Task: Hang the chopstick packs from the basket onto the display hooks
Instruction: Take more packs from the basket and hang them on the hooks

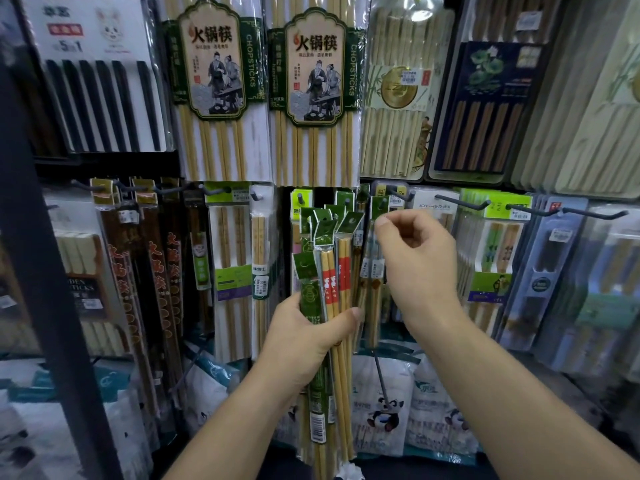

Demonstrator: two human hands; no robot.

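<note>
My left hand (304,336) grips a bundle of several slim chopstick packs (327,271) with green header cards, held upright in front of the display. My right hand (414,252) is raised beside them with curled fingers, thumb and forefinger pinched near the green header of a pack (377,209) that hangs on a hook (383,201). Whether the fingers hold that pack's edge is unclear. The basket is out of view.
Display hooks (464,202) run across the middle row, most loaded with chopstick packs. Large bamboo chopstick packs (214,88) hang above. A dark upright post (41,271) stands at the left. Panda-printed bags (384,410) sit below.
</note>
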